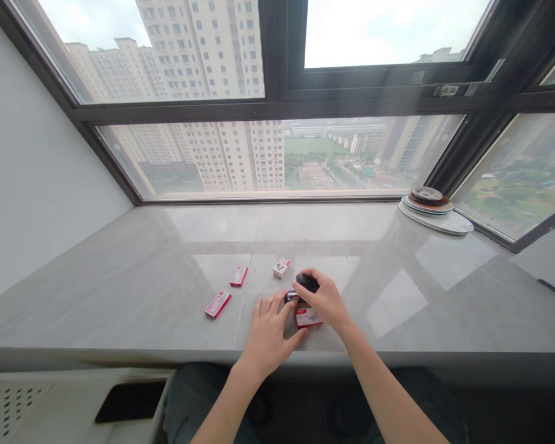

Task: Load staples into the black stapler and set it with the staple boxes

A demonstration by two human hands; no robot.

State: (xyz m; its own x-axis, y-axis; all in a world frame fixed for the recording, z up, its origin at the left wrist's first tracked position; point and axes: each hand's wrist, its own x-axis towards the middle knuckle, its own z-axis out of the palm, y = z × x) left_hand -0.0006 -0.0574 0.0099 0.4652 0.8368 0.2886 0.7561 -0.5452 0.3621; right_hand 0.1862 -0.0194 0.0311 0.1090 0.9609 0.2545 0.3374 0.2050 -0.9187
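On the grey marble ledge, my right hand (322,299) is closed on a black object (308,283), thumb and fingers at its sides. My left hand (271,333) rests palm down with fingers spread, its index fingertip at a small black and silver piece (291,296) just left of the black object. A red and white box (308,317) lies below the black object, between my left thumb and my right hand. Two flat pink and white boxes (239,275) (218,304) lie to the left. A small white box (282,267) with red edges sits behind my left fingers.
A stack of plates (437,209) stands at the back right corner by the window frame. The ledge's front edge (120,357) runs above my knees. A white perforated unit (65,407) with a dark opening is at the lower left.
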